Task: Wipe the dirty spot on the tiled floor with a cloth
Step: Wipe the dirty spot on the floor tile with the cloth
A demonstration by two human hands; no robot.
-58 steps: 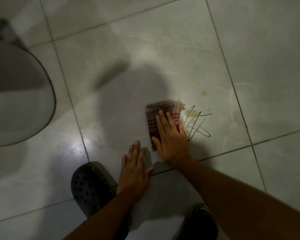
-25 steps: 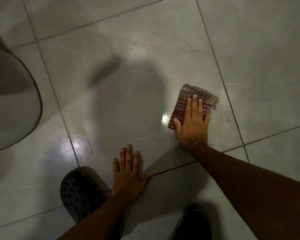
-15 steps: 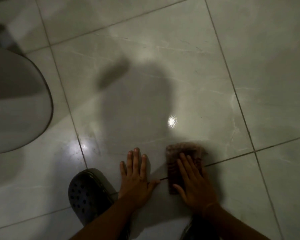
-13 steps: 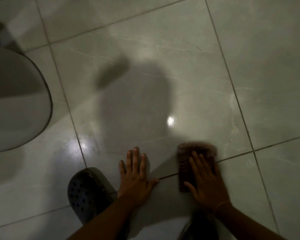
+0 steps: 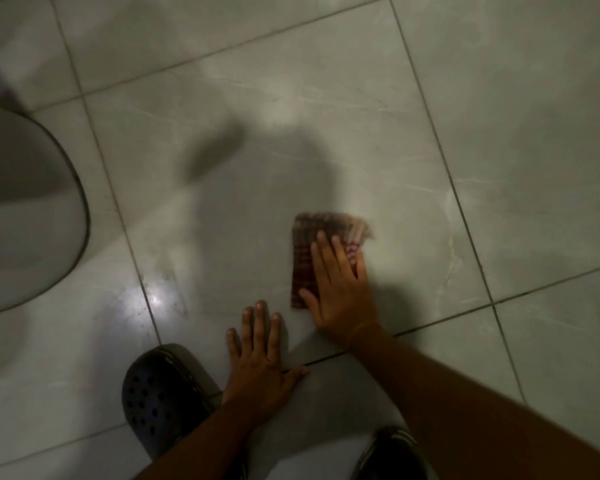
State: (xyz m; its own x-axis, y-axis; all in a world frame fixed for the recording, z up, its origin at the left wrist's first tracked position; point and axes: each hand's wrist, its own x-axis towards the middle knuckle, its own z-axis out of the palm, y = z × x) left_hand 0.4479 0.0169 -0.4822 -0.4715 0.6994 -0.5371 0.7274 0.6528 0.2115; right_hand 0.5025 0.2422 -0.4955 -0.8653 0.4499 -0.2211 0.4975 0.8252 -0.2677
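Note:
A folded red-and-brown checked cloth (image 5: pixel 303 244) lies flat on the pale tiled floor (image 5: pixel 361 133), blurred by motion. My right hand (image 5: pixel 340 289) presses down on its near right part with the fingers spread. My left hand (image 5: pixel 262 365) rests flat on the floor to the near left of the cloth, fingers apart, holding nothing. No dirty spot or scribble shows on the tile around the cloth; whatever lies under the cloth and hand is hidden.
A dark perforated clog (image 5: pixel 160 396) stands at the bottom left beside my left hand, and another dark shoe (image 5: pixel 392 455) shows at the bottom edge. A large rounded pale object (image 5: pixel 21 216) fills the left side. Dark grout lines cross the floor.
My right hand has pushed the cloth away from me, off the near grout line and back onto the middle tile. The scribble and yellow spots seen earliest no longer show. My left hand has stayed put.

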